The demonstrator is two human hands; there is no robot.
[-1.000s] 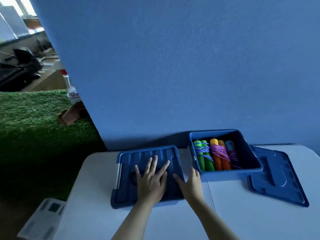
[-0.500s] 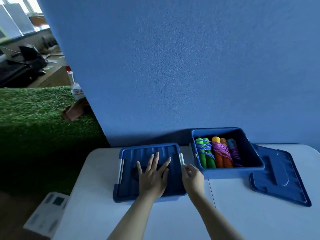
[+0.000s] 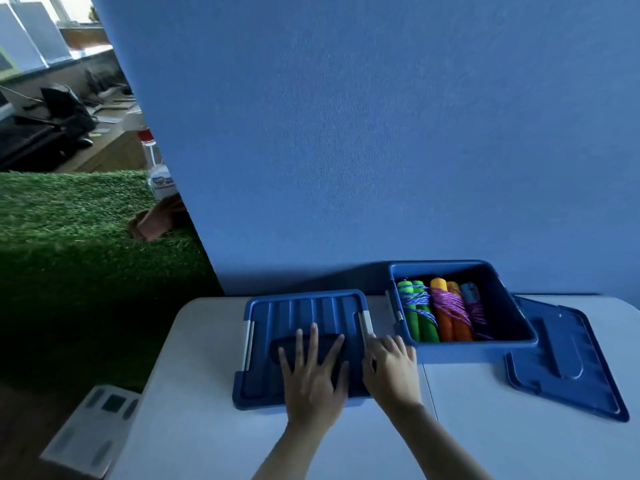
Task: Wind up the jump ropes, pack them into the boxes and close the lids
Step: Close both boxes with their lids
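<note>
Head view: left hand (image 3: 313,368) lies flat with fingers spread on the lid (image 3: 304,327) of the near-left box (image 3: 242,398), while the right hand (image 3: 389,362) sits at that lid's right edge by the grey latch (image 3: 365,323), fingers bent, and I cannot tell whether they grip the latch; to seat it well, keep the palm pressing centre and snap each side latch fully down. The open box (image 3: 519,327) with wound jump ropes (image 3: 440,311) sits just right of the right hand, its loose lid (image 3: 568,358) further right on the worktop (image 3: 485,427).
</note>
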